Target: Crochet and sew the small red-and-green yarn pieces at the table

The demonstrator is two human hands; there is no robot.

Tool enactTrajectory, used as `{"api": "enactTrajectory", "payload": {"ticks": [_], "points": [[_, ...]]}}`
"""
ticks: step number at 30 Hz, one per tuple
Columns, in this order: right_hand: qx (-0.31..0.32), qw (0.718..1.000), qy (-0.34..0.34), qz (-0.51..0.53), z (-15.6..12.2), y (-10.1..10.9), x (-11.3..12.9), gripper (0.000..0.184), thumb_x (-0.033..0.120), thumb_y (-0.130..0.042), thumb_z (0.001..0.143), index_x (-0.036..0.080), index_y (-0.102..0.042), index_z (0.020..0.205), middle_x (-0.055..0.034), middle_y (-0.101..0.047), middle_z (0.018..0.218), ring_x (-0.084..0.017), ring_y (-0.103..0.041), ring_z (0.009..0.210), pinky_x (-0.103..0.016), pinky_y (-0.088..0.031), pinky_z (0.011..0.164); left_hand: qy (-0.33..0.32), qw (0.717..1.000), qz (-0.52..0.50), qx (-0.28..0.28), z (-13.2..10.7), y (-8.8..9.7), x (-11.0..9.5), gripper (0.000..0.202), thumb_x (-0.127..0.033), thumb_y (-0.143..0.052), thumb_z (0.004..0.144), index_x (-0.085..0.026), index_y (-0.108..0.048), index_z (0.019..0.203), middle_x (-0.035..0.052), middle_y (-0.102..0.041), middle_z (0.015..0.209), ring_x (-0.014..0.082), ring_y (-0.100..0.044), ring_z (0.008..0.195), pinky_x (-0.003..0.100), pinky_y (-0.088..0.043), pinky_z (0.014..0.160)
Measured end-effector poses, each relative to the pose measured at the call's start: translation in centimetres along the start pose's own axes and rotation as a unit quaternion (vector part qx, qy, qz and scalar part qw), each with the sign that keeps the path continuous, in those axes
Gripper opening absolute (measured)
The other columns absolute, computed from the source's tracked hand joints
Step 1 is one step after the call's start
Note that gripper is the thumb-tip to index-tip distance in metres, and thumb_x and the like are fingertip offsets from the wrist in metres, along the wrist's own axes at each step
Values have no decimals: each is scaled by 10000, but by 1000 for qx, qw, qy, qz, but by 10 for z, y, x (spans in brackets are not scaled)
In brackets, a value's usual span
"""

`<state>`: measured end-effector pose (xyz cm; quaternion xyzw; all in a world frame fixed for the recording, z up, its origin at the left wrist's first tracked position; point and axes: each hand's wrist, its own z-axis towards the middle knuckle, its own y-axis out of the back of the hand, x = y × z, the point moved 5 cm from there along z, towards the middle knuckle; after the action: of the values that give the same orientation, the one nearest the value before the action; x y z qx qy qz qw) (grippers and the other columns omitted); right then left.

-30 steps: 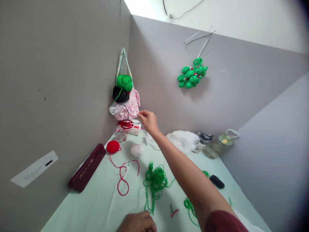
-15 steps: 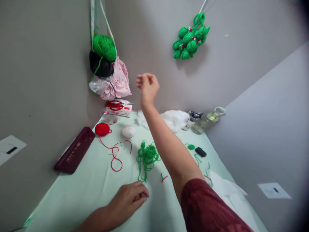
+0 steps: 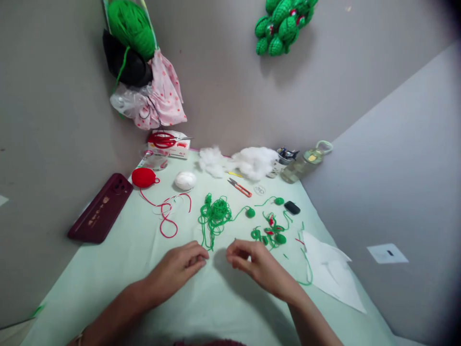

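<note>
Over the near part of the table, my left hand [image 3: 185, 263] and my right hand [image 3: 254, 263] face each other, a small gap apart. The fingers of both are curled toward the thumbs; what they hold, if anything, is too small or hidden to make out. Just beyond my left hand lies a loose tangle of green yarn [image 3: 218, 211], its strands reaching close to the fingertips. A small green crocheted ball [image 3: 250, 212] is tied to that tangle by a strand. Beyond my right hand sit small green and red crocheted pieces [image 3: 273, 230].
Red yarn ball [image 3: 144, 177], white yarn ball [image 3: 186, 180], orange thread snips [image 3: 240, 187], white stuffing [image 3: 255, 162] and a bottle [image 3: 302, 165] stand farther back. A phone [image 3: 103, 209] leans at left; white sheets [image 3: 333, 274] lie right. Green crocheted pieces [image 3: 284, 24] hang on the wall.
My right hand has come down from high in front of the wall to the table, near my left hand. The view has tilted downward, and the snips and small green pieces now show.
</note>
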<state>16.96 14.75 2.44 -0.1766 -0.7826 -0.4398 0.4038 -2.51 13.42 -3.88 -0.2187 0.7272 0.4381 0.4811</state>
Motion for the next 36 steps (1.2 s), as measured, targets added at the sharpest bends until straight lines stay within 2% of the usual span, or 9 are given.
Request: {"api": "enactTrajectory", "payload": {"ticks": [2,5,10,13,17,22,27,33,36], "points": [[22,997,9,-72,-11,-7,-9,127,239,-563,939,213,-686,920,-2,-683,863,-130,-607,763,-246,-430,709,13,999,45,-26,-2,16,1,208,-304,-474,950,-214,-650,1016,16,-624,928,156,-581,784,260,-421,745],[-30,984,5,-175,-10,-10,-14,213,220,-491,981,211,-692,909,-21,-673,897,-145,-626,797,-259,-414,724,19,993,106,-48,-4,30,-4,181,-294,-472,948,-216,-632,981,21,-632,941,175,-593,829,280,-410,770],[-83,952,-17,-294,22,-33,-15,146,327,-600,937,201,-668,966,-48,-672,985,-171,-647,771,-268,-359,627,-2,991,129,-20,1,17,-18,157,-278,-499,930,-211,-641,940,29,-627,914,198,-596,866,299,-416,789],[-91,940,-22,-329,35,-42,-18,139,227,-527,958,190,-661,958,-58,-673,987,-168,-648,758,-270,-336,606,-12,992,129,-12,2,11,-23,165,-283,-503,931,-211,-649,950,34,-630,935,198,-598,861,307,-428,794],[-90,971,0,-221,32,-36,-20,186,155,-505,940,197,-681,896,-35,-684,918,-144,-628,761,-257,-371,671,-19,992,111,-50,4,15,-29,206,-268,-532,917,-237,-651,1083,42,-635,1041,196,-604,883,313,-450,822],[-99,986,19,137,20,-16,-20,113,254,-636,864,173,-682,799,5,-629,718,-112,-527,641,-239,-397,629,-82,993,56,-57,29,4,-41,439,-225,-574,891,-293,-569,1325,57,-618,1256,216,-606,1048,325,-459,917],[-117,893,129,414,-3,23,-20,273,398,-751,780,190,-620,660,52,-488,570,-61,-352,461,-228,-303,477,-122,982,124,-71,76,13,-28,299,-329,-470,968,-226,-733,1065,75,-695,984,244,-629,963,356,-471,864],[-326,738,308,504,-68,86,-37,535,482,-739,781,213,-334,557,114,-111,474,-53,-39,371,-210,-141,354,-95,957,234,-143,124,76,-1,337,-305,-435,942,-190,-725,1071,114,-675,1009,281,-608,993,406,-455,904],[-328,744,300,499,-75,91,-41,459,418,-732,803,213,-392,573,111,-178,491,-37,-50,361,-210,-136,345,-61,949,279,-131,110,82,-21,345,-287,-598,815,-215,-695,1138,112,-651,1083,310,-589,1022,410,-460,882]]}}
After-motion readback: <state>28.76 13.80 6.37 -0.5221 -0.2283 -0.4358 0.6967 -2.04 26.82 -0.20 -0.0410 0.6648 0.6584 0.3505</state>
